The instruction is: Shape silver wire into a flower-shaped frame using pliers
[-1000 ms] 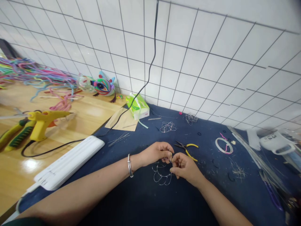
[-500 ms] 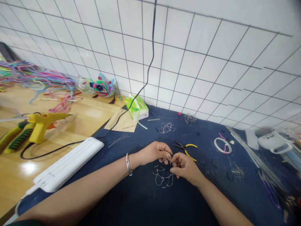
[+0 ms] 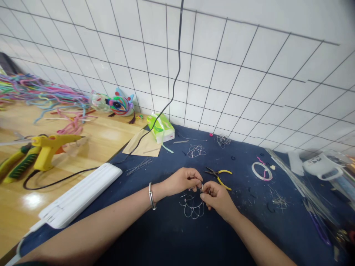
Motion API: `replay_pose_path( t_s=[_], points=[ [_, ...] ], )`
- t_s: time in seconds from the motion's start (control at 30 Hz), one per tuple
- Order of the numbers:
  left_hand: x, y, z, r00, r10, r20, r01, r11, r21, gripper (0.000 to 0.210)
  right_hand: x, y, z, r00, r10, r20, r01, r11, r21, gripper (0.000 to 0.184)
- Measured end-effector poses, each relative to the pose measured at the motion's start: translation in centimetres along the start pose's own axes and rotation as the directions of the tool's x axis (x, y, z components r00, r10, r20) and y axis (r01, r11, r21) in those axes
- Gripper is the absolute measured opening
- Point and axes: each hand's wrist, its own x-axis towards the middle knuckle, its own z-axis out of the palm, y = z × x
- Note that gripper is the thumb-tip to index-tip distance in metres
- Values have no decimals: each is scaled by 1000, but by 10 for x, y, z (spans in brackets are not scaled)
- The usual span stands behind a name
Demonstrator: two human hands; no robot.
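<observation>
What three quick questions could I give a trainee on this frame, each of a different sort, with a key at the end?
1. Multiple choice: what do the left hand and the right hand hold between them?
A) the yellow glue gun
B) a looped wire piece
C) the green tissue pack
2. True or false: the yellow-handled pliers lie on the dark blue surface, in neither hand.
3. Short answer: which wrist wears the silver bangle?

Key:
1: B
2: true
3: the left wrist
</observation>
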Motion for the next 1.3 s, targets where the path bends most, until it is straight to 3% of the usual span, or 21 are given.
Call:
replay_pose_path(
  t_s=[0.37, 0.5, 0.73, 0.93, 1.3],
  points=[
    [0, -3, 7, 998, -5, -59, 4, 1000, -17, 15, -2, -11, 12, 985, 35, -166, -54, 992, -114, 11],
    [0, -4, 9, 997, -53, -53, 45, 990, -131, 22, -3, -12, 12, 983, 15, -182, -40, 991, -132, 9],
    [-4, 1, 12, 988, -135, -71, 119, 974, -195, 15, -4, -13, 12, 981, -6, -195, -21, 990, -139, 9],
    [-4, -3, 16, 987, -79, -140, 45, 972, -229, 10, -4, -7, 10, 989, -1, -151, -17, 992, -121, 10],
    [-4, -1, 15, 980, -11, -198, -5, 997, -81, 7, -3, -8, 9, 998, 4, -67, -12, 993, -114, 12]
  ],
)
